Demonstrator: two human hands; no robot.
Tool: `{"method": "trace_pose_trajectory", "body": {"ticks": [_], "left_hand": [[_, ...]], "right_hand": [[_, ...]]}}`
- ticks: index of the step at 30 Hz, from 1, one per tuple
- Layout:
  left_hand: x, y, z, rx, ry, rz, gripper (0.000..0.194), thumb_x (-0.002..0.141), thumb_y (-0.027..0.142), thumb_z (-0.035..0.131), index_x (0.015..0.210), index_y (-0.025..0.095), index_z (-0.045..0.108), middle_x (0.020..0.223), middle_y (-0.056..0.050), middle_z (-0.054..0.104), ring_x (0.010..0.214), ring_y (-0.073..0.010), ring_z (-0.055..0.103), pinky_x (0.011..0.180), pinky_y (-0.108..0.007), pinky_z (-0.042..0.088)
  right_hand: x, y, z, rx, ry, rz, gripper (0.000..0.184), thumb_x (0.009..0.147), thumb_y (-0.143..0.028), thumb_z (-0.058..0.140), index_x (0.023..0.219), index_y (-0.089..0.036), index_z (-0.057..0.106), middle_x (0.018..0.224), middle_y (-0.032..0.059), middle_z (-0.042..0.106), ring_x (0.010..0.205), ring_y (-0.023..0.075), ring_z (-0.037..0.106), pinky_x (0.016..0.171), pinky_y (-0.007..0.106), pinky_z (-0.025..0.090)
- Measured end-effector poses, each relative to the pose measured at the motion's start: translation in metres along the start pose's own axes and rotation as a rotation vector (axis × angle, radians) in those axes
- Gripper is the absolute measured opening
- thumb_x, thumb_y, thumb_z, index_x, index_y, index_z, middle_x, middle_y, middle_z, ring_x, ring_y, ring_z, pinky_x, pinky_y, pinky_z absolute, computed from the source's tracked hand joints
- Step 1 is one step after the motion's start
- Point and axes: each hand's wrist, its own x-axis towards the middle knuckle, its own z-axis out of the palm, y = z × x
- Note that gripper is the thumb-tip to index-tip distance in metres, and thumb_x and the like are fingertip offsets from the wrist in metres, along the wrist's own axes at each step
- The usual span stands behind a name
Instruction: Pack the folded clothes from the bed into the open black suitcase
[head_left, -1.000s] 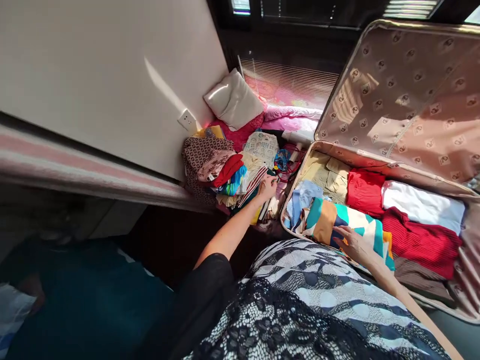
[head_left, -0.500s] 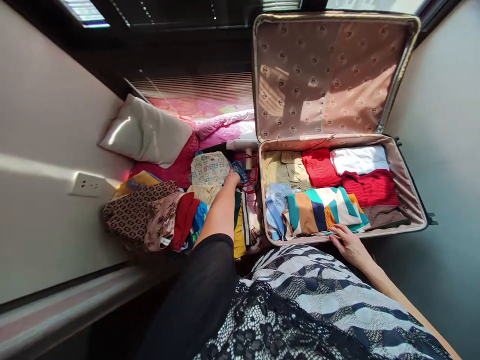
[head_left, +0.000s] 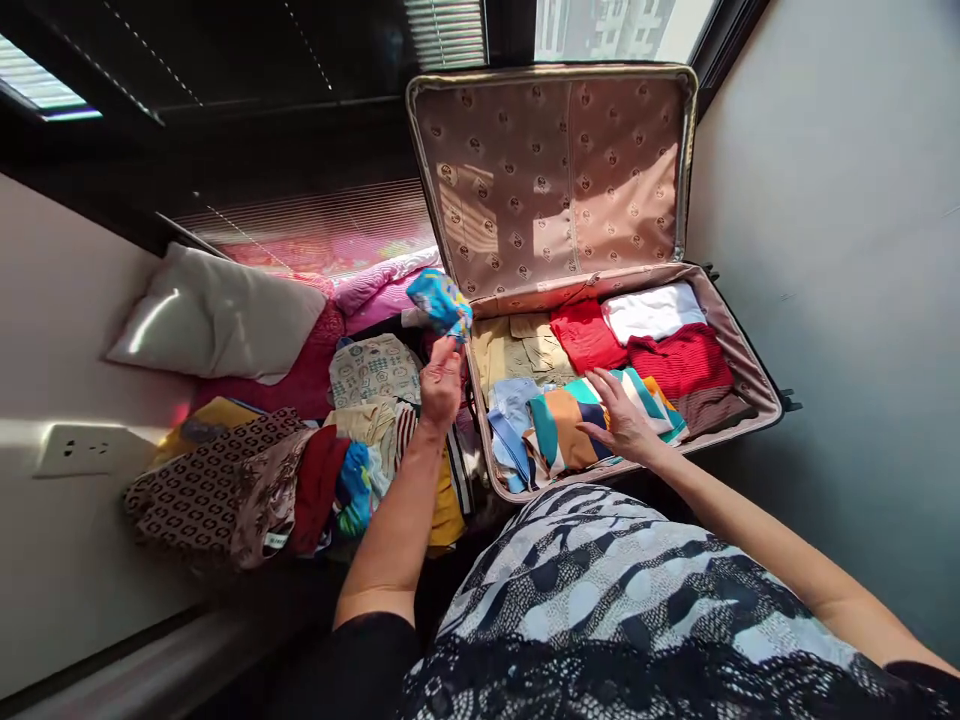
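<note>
My left hand (head_left: 441, 383) is closed on a small blue patterned cloth (head_left: 439, 303) and holds it up above the pile of folded clothes (head_left: 315, 470) on the floor, just left of the open suitcase (head_left: 739, 350). My right hand (head_left: 619, 418) lies open, fingers spread, on a folded garment striped in teal, orange and navy (head_left: 559, 430) at the near side of the suitcase. Red (head_left: 675, 358), white (head_left: 651, 310) and beige (head_left: 517, 350) folded clothes fill the rest of the case.
The suitcase lid (head_left: 555, 180) stands upright against the window. A white pillow (head_left: 217, 315) and pink bedding (head_left: 375, 290) lie behind the clothes pile. A wall socket (head_left: 79, 450) is at the left; a grey wall (head_left: 847, 250) runs along the right.
My left hand has picked the blue cloth up from beside the pile and raised it. My right hand moved from the suitcase's near rim onto the striped garment. The view swung right.
</note>
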Motion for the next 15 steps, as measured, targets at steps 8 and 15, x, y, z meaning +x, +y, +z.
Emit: {"method": "trace_pose_trajectory", "body": {"ticks": [8,15], "left_hand": [[-0.114,0.007,0.135,-0.507,-0.025,-0.673,0.032,0.096,0.036,0.073,0.12,0.016,0.08,0.125,-0.015,0.081,0.141,-0.0349,0.068,0.124,-0.053,0.052],[-0.171,0.001,0.103,-0.426,0.286,-0.852,0.021,0.099,0.023,0.068,0.117,0.015,0.078,0.115,-0.014,0.082,0.099,-0.0206,0.08,0.087,-0.031,0.064]], "right_hand": [[0.051,0.019,0.007,0.605,-0.222,-0.119,0.042,0.096,-0.043,0.07,0.129,-0.018,0.079,0.113,0.008,0.079,0.104,0.0251,0.075,0.097,0.04,0.064],[0.096,0.125,-0.043,0.357,-0.054,0.098,0.035,0.086,-0.022,0.06,0.114,-0.016,0.08,0.096,0.0057,0.08,0.09,0.0224,0.073,0.089,0.034,0.061]]}}
